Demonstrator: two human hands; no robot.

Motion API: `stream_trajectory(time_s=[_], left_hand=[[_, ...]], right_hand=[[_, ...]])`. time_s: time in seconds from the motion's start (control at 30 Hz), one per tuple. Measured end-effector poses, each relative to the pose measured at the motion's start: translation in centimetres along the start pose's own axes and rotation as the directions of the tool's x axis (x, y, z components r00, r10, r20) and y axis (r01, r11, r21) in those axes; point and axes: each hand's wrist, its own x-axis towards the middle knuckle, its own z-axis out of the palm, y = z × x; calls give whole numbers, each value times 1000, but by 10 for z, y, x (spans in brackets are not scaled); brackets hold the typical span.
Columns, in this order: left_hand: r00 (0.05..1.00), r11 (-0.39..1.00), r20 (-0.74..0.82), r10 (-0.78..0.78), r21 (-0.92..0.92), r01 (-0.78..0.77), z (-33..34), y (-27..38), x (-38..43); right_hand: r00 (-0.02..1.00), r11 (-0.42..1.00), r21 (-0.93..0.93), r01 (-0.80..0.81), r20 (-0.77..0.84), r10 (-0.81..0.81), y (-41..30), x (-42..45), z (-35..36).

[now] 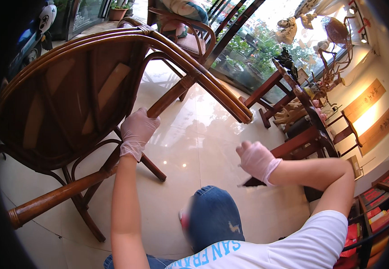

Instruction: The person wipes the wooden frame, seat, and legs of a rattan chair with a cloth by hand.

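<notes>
A brown rattan chair (171, 97) stands tilted on the tiled floor, the slatted back of its panel (70, 101) facing me. My left hand (139, 131), in a thin translucent glove, is wrapped around a round pole of its frame, just below a bound joint. Over the floor to the right is my right hand (256, 159), gloved too, with its fingers curled. A dark flat thing (255, 182) shows just below that hand; whether the hand holds it cannot be made out. My denim-covered knee (216, 217) is bent between both arms.
Behind the rattan frame stands another armchair (191, 43) with cushions. A dark wooden table (310, 111) is on the right, near twisted driftwood (335, 67). Shelves with red packages (376, 201) line the lower right. A scooter (36, 37) shows at the upper left.
</notes>
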Motion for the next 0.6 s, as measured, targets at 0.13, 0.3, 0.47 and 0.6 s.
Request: stream_trajectory(time_s=[0.13, 0.3, 0.47, 0.6], left_hand=[[1000, 1000, -26, 8, 28, -7, 0, -4, 3], [1000, 998, -26, 11, 67, -10, 1, -7, 5], [998, 999, -40, 45, -3, -45, 5, 4, 4], [999, 999, -50, 16, 35, -14, 2, -5, 3]], right_hand=[[974, 867, 498, 23, -206, 93, -8, 57, 52], [935, -533, 824, 192, 13, 356, 4, 205, 75], [846, -878, -211, 431, -245, 474, 75, 336, 28], [338, -653, -508, 562, -580, 741, 94, 349, -45]])
